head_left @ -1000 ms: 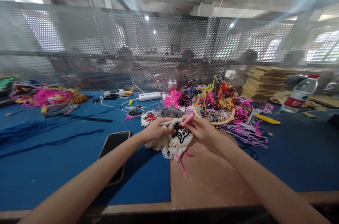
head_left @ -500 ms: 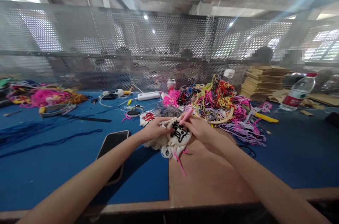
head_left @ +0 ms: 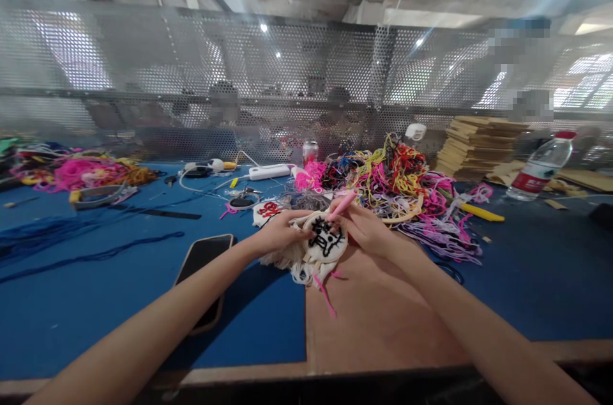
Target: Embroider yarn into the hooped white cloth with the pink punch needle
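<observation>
My left hand [head_left: 276, 234] is closed on the left edge of a round white embroidery piece [head_left: 325, 242] with a black figure stitched on it. My right hand [head_left: 364, 227] pinches a pink punch-needle tool [head_left: 341, 206], its tip against the top of the piece. Loose white fabric and fringe [head_left: 292, 261] hang below the piece, and a pink yarn strand [head_left: 325, 295] trails from it onto the brown board [head_left: 383, 315]. Both hands meet just above the board's far edge.
A dark phone [head_left: 204, 271] lies left of my left forearm on the blue table [head_left: 96, 290]. A tangled heap of coloured yarn [head_left: 402, 191] sits behind my hands. A water bottle [head_left: 539, 168], stacked cardboard [head_left: 474, 143], a power strip [head_left: 271, 172] and a perforated screen stand farther back.
The pink tool has tilted and shifted slightly along the top of the piece. My hands stay in nearly the same place; the view dipped a little.
</observation>
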A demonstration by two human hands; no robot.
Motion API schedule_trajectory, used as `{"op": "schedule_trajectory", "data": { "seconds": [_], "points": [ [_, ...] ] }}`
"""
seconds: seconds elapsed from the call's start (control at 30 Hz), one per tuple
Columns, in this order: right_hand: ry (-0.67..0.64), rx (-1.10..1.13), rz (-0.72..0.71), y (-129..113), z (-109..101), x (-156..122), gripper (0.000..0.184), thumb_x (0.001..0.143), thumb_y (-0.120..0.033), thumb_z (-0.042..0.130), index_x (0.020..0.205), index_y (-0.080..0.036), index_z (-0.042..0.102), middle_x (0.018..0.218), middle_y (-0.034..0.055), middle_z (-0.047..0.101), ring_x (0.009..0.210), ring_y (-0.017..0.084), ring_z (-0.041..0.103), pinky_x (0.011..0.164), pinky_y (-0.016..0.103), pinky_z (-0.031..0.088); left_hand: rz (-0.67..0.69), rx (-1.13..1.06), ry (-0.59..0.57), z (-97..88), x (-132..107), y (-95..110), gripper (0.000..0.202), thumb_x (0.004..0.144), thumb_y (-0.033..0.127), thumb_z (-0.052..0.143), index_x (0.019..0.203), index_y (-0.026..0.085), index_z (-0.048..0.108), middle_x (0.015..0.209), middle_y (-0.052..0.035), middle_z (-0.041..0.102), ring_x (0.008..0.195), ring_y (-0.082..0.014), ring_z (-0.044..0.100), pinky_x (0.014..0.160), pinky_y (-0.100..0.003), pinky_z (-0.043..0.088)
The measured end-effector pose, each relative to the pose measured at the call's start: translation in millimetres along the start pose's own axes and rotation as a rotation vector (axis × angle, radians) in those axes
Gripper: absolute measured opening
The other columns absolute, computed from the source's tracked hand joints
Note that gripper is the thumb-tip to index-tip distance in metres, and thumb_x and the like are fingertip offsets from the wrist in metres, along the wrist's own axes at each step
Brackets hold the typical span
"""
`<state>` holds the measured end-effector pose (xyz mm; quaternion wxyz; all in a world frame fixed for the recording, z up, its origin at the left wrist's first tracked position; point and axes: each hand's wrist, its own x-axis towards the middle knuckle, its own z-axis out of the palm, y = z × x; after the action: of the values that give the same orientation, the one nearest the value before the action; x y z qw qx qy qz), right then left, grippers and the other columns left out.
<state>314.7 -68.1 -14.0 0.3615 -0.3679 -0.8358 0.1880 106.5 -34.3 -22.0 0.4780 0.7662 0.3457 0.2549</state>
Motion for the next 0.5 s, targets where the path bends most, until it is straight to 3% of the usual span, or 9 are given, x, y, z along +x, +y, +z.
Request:
{"op": "schedule_trajectory", "data": {
  "seconds": [0.3, 0.5],
  "points": [
    [0.031, -0.021, 0.032, 1.2, 1.0, -0.9, 0.022, 0.089, -0.038, 0.036, 0.092, -0.021, 0.05, 0.085, 0.0022, 0.057, 0.074, 0.015, 0.055, 0.072, 0.028, 0.042, 0.041, 0.058, -0.015, -0.4, -2.2, 7.4, 0.045, 0.068, 0.025, 0.06, 0.112, 0.016, 0.059, 0.095, -0.004, 0.062, 0.082, -0.0156, 0.051, 0.079, -0.028, 0.04],
    [0.034, 0.016, -0.012, 3.4, 3.3, -1.3, 0.018, 0.089, -0.033, 0.038, 0.093, -0.021, 0.051, 0.083, 0.0018, 0.057, 0.071, 0.013, 0.054, 0.071, 0.027, 0.043, 0.056, 0.066, -0.008, -1.0, 0.1, 0.4, 0.044, 0.068, 0.026, 0.059, 0.111, 0.017, 0.059, 0.094, -0.0031, 0.063, 0.08, -0.0146, 0.052, 0.077, -0.026, 0.04]
  ]
}}
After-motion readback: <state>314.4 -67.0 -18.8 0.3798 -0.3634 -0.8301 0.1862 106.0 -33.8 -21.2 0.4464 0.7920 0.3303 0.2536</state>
